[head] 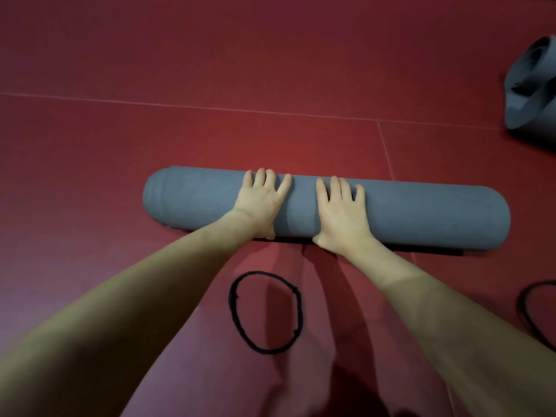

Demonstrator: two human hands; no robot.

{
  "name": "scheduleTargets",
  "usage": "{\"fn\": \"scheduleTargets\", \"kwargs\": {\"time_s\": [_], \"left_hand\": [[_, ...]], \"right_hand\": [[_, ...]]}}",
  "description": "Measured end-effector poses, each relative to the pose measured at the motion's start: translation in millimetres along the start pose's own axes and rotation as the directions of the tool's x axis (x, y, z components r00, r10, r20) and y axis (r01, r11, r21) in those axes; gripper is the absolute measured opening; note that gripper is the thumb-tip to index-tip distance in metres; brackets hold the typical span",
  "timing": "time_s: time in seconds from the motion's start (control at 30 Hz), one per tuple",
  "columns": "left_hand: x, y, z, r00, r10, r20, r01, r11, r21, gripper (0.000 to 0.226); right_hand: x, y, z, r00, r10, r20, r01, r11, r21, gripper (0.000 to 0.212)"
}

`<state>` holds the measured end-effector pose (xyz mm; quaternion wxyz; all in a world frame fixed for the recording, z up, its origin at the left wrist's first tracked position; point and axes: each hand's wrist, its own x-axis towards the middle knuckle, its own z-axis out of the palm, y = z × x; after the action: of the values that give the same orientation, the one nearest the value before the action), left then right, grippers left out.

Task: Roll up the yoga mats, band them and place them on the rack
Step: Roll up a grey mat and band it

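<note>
Head camera looks steeply down, close over the floor (120, 145).

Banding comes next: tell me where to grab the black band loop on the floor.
Pinch the black band at its far arc, nearest the rolled mat, from above. It lies flat and open on the red floor, between both forearms, so any stretch of cord is exposed.

Place: an exercise or yoga studio, by the look of it.
Floor (270, 70): dark red padded tiles with thin seams, running out beyond both hands.
Mats: a grey rolled mat (421, 218) under the hands; more grey mats (529, 85) far right.
Bands: black loop (266, 311) between the forearms.
</note>
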<state>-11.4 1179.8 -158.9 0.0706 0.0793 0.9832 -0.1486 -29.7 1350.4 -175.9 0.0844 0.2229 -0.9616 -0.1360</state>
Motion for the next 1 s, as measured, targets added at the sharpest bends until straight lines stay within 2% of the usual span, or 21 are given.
{"fn": "scheduleTargets", "kwargs": {"time_s": [0.1,0.2,0.27,0.37,0.47,0.53,0.6,0.67,0.73,0.8,0.87,0.93,1.0], "left_hand": [[-7.2,0.4,4.7,1.000,-0.003,-0.018,0.003,1.000,-0.020,0.126],[-13.5,-0.5,9.9,0.996,0.028,-0.090,-0.031,0.999,-0.035,0.120],[-17.8,1.0,11.5,0.991,0.039,-0.125,-0.044,0.998,-0.040,0.114],[-20.2,4.3,12.1,0.994,0.020,-0.110,-0.026,0.998,-0.049,0.113],[-20.2,8.1,12.5,0.994,-0.021,-0.109,0.011,0.996,-0.087,0.109],[-19.7,12.7,10.9,0.993,-0.035,-0.113,0.025,0.996,-0.088,0.106],[-18.8,19.2,10.3,0.994,-0.026,-0.109,0.019,0.998,-0.064,0.103],[-18.5,23.8,11.1,0.994,-0.013,-0.107,0.008,0.999,-0.048,0.102],[-18.3,24.9,9.6,0.994,-0.009,-0.106,0.001,0.997,-0.073,0.105],[-15.1,26.5,4.8,0.995,0.022,-0.093,-0.032,0.993,-0.115,0.110],[-7.9,32.4,-2.0,0.996,0.062,-0.069,-0.071,0.988,-0.136,0.113],[0.5,40.6,-8.4,0.995,0.081,-0.052,-0.087,0.988,-0.124,0.117],[7.9,48.8,-13.4,0.993,0.100,-0.066,-0.106,0.991,-0.083,0.117]], "right_hand": [[-22.2,-2.3,10.8,0.986,-0.004,-0.168,0.035,0.983,0.182,0.100],[-40.7,-7.4,16.1,0.933,-0.041,-0.357,0.156,0.942,0.298,0.066],[-49.2,-12.0,16.6,0.911,-0.099,-0.401,0.238,0.919,0.314,0.046],[-59.8,-23.2,19.9,0.911,-0.226,-0.346,0.335,0.894,0.298,0.028],[-70.2,-41.3,33.4,0.937,-0.317,-0.143,0.345,0.900,0.266,0.033],[-74.6,-51.7,35.7,0.962,-0.272,0.018,0.256,0.923,0.289,0.043],[-75.8,-56.5,34.6,0.963,-0.220,0.154,0.157,0.927,0.340,0.040],[-75.9,-59.7,30.1,0.961,-0.226,0.160,0.170,0.938,0.303,0.030],[-75.6,-55.7,27.2,0.972,-0.173,0.156,0.126,0.953,0.274,0.032],[-75.5,-41.1,30.7,0.992,-0.102,0.070,0.074,0.942,0.327,0.030],[-77.7,-19.9,31.6,0.998,-0.001,-0.066,0.028,0.918,0.394,0.015],[-76.0,3.3,31.9,0.969,0.129,-0.212,-0.025,0.901,0.434,0.016],[-71.9,26.5,28.1,0.926,0.249,-0.285,-0.097,0.885,0.455,0.020]]}}
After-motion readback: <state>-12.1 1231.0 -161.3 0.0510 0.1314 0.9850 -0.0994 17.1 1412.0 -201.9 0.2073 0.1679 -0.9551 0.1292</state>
